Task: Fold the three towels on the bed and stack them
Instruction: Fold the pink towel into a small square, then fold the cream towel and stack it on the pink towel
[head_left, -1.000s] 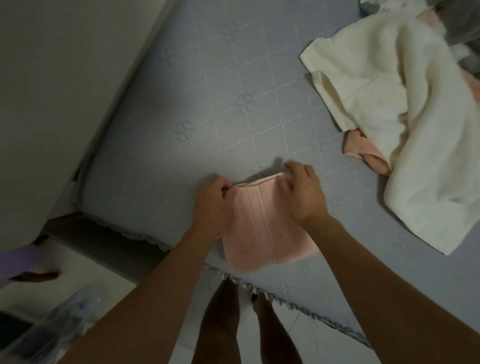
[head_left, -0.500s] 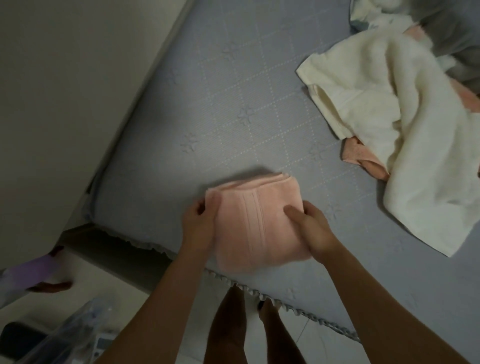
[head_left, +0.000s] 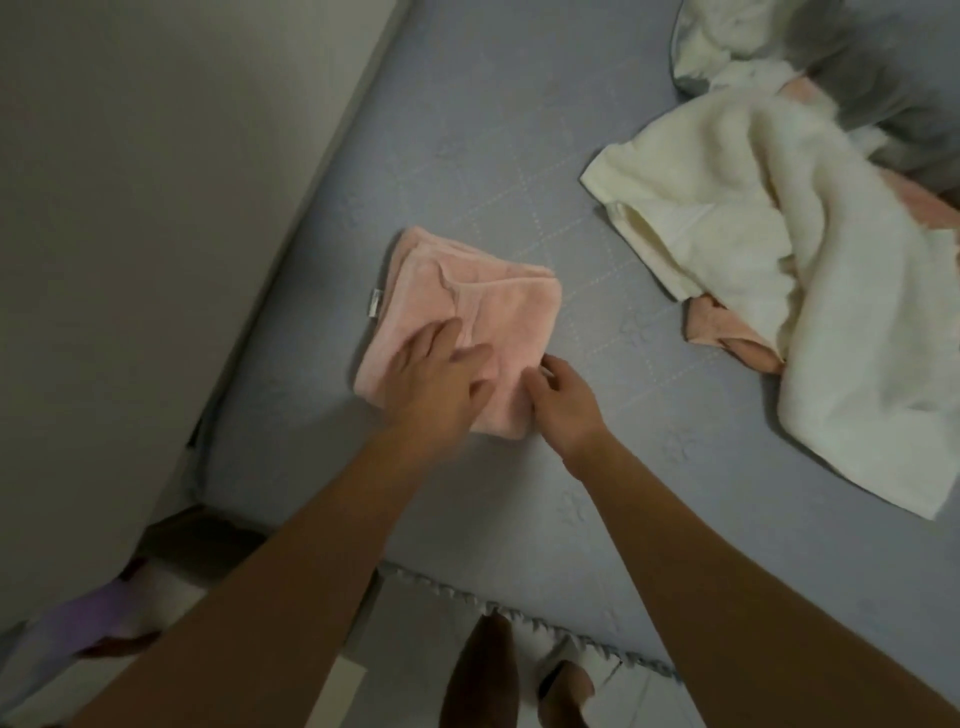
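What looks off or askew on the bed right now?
The folded pink towel is uneven: its layers fan out at the far left corner and a crease bunches by the left hand. The cream towel lies crumpled, unfolded, over another pink towel. Nothing looks spilled or damaged.

Around the bed, off to the sides

A plain pale wall (head_left: 156, 208) ran along the left of the mattress. Grey bedding (head_left: 872, 78) lay bunched at the far right corner. Down on the floor (head_left: 400, 691) by the wall sat something purple (head_left: 88, 618), too blurred to make out.
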